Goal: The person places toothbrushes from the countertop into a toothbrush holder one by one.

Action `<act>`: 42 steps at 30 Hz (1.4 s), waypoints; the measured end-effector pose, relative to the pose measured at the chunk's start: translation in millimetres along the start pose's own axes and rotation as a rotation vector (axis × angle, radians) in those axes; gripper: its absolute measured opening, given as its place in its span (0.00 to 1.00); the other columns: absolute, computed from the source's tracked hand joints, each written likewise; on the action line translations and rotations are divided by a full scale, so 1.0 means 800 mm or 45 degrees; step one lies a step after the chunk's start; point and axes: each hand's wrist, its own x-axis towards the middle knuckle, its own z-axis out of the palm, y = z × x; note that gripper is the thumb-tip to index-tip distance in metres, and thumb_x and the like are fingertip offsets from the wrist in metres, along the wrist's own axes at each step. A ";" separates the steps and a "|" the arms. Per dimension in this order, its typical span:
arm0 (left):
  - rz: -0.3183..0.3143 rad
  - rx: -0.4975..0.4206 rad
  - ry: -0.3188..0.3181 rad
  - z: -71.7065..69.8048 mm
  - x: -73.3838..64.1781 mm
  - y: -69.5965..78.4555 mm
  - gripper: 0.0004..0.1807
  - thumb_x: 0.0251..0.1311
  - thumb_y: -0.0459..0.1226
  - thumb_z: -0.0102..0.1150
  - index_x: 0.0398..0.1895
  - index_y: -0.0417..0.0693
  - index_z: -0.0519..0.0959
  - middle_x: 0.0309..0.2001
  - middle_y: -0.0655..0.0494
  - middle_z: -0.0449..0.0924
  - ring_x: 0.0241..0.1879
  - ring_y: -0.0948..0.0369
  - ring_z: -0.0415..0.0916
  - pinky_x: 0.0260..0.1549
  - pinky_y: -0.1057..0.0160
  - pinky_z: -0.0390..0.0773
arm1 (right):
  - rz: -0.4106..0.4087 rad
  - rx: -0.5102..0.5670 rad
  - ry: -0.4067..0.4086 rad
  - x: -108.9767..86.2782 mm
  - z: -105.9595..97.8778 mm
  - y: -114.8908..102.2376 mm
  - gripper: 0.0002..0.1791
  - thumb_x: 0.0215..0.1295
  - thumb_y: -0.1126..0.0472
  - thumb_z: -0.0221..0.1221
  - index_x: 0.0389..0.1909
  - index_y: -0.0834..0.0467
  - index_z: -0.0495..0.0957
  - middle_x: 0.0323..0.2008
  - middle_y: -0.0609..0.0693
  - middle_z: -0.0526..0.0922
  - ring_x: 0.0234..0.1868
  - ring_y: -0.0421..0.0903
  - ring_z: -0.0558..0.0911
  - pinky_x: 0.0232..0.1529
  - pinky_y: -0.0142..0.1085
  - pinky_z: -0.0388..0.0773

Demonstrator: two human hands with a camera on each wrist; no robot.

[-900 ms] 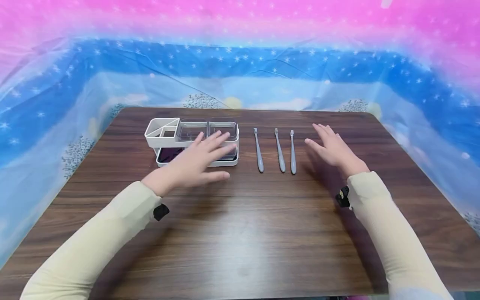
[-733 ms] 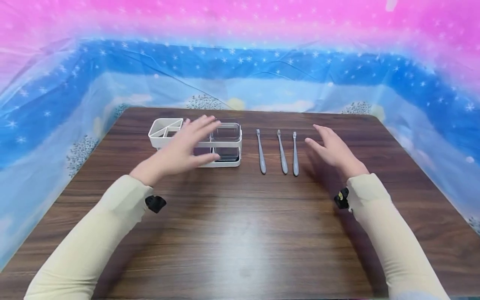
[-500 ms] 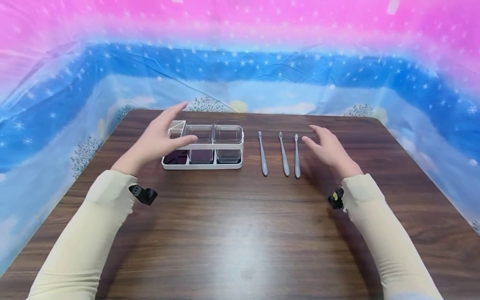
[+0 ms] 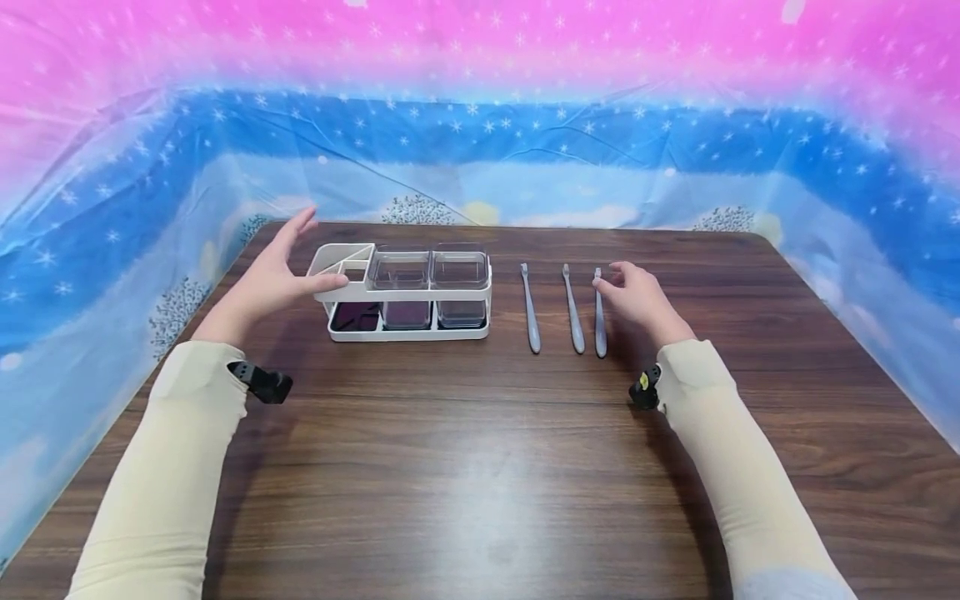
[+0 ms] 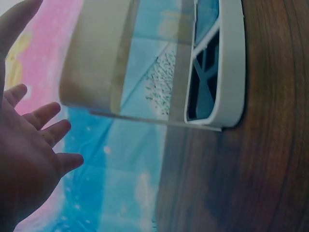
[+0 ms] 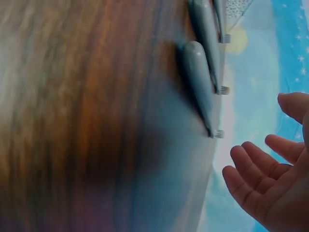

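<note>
A white two-tier organizer rack (image 4: 412,335) stands at the back left of the table. Its upper tier has a divided white compartment (image 4: 343,258) and clear square cups (image 4: 460,271); more clear containers sit below. My left hand (image 4: 262,279) is spread at the rack's left end, thumb overlapping the divided compartment in the head view. In the left wrist view its fingers are loosely parted. Three grey toothbrushes, left (image 4: 529,308), middle (image 4: 573,308) and right (image 4: 601,321), lie side by side, heads away. My right hand (image 4: 641,300) hovers beside the right toothbrush's head, fingers relaxed, holding nothing.
The dark wood table (image 4: 480,467) has its far edge just behind the rack and toothbrushes. A pink and blue patterned cloth (image 4: 480,133) hangs round the back and sides. A small black camera sits on each wrist, left (image 4: 262,383) and right (image 4: 645,388).
My left hand has moved left from in front of the rack to its left end. The right hand has come left and closer to the right toothbrush, its fingers bending more.
</note>
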 end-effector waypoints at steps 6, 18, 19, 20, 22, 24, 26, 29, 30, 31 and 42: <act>-0.042 -0.057 -0.019 0.002 0.004 -0.021 0.62 0.52 0.41 0.71 0.78 0.60 0.32 0.77 0.47 0.41 0.75 0.49 0.37 0.68 0.37 0.40 | 0.080 -0.012 -0.078 0.003 0.010 0.005 0.35 0.74 0.49 0.47 0.70 0.70 0.55 0.64 0.71 0.64 0.64 0.64 0.67 0.63 0.55 0.63; -0.071 -0.247 -0.067 0.008 0.003 -0.036 0.61 0.55 0.37 0.68 0.77 0.61 0.29 0.77 0.45 0.40 0.73 0.46 0.45 0.65 0.41 0.56 | 0.160 -0.019 -0.200 0.010 0.016 0.002 0.35 0.73 0.52 0.49 0.71 0.70 0.53 0.64 0.70 0.65 0.53 0.60 0.74 0.55 0.52 0.71; -0.072 -0.265 -0.072 0.009 0.003 -0.037 0.61 0.55 0.36 0.68 0.77 0.60 0.29 0.77 0.45 0.40 0.72 0.45 0.47 0.64 0.42 0.57 | 0.170 -0.012 -0.201 0.011 0.016 0.002 0.35 0.73 0.52 0.49 0.71 0.70 0.53 0.64 0.69 0.66 0.48 0.58 0.76 0.52 0.50 0.73; -0.072 -0.285 -0.079 0.010 0.004 -0.037 0.61 0.56 0.36 0.68 0.77 0.60 0.29 0.77 0.45 0.40 0.72 0.44 0.48 0.64 0.42 0.58 | 0.177 -0.009 -0.203 0.012 0.016 0.002 0.35 0.73 0.52 0.49 0.72 0.70 0.53 0.64 0.69 0.66 0.43 0.55 0.77 0.48 0.48 0.74; -0.072 -0.321 -0.089 0.013 0.005 -0.038 0.61 0.56 0.34 0.67 0.77 0.59 0.28 0.76 0.43 0.40 0.71 0.43 0.50 0.64 0.42 0.58 | 0.187 0.007 -0.206 0.013 0.015 0.001 0.35 0.73 0.54 0.50 0.71 0.70 0.53 0.63 0.68 0.67 0.34 0.50 0.77 0.42 0.44 0.75; -0.076 -0.346 -0.094 0.015 0.005 -0.038 0.61 0.56 0.34 0.67 0.77 0.59 0.28 0.76 0.42 0.41 0.71 0.42 0.49 0.65 0.42 0.56 | 0.199 0.024 -0.210 0.015 0.015 0.001 0.35 0.73 0.55 0.51 0.71 0.71 0.54 0.60 0.67 0.72 0.29 0.46 0.76 0.38 0.41 0.75; -0.080 -0.355 -0.099 0.017 0.006 -0.038 0.61 0.56 0.34 0.67 0.77 0.59 0.28 0.76 0.41 0.42 0.71 0.43 0.49 0.65 0.42 0.55 | 0.210 0.032 -0.210 0.016 0.014 0.001 0.34 0.72 0.55 0.51 0.71 0.71 0.54 0.51 0.65 0.78 0.26 0.44 0.75 0.36 0.39 0.76; -0.086 -0.346 -0.100 0.018 0.005 -0.037 0.60 0.56 0.35 0.67 0.77 0.59 0.29 0.75 0.41 0.44 0.70 0.44 0.51 0.64 0.43 0.58 | 0.232 0.027 -0.209 0.018 0.014 0.000 0.33 0.72 0.55 0.52 0.70 0.70 0.57 0.31 0.57 0.80 0.25 0.43 0.75 0.36 0.39 0.77; -0.083 -0.341 -0.102 0.019 0.005 -0.037 0.60 0.56 0.35 0.67 0.77 0.58 0.29 0.75 0.40 0.44 0.70 0.44 0.53 0.64 0.45 0.59 | 0.236 0.017 -0.207 0.019 0.014 0.000 0.33 0.71 0.55 0.52 0.69 0.70 0.57 0.27 0.55 0.78 0.25 0.43 0.75 0.37 0.39 0.78; -0.082 -0.340 -0.107 0.019 0.005 -0.037 0.60 0.57 0.35 0.66 0.77 0.57 0.29 0.75 0.39 0.45 0.69 0.44 0.54 0.63 0.49 0.61 | 0.239 0.007 -0.205 0.020 0.014 0.000 0.33 0.71 0.55 0.53 0.69 0.70 0.59 0.24 0.53 0.77 0.25 0.43 0.75 0.37 0.40 0.79; -0.114 -0.297 -0.131 0.019 0.008 -0.046 0.57 0.59 0.38 0.65 0.78 0.51 0.32 0.75 0.41 0.47 0.70 0.47 0.54 0.65 0.54 0.61 | 0.277 -0.056 -0.206 0.026 0.014 -0.003 0.20 0.70 0.57 0.55 0.53 0.69 0.75 0.22 0.50 0.76 0.28 0.44 0.76 0.33 0.37 0.79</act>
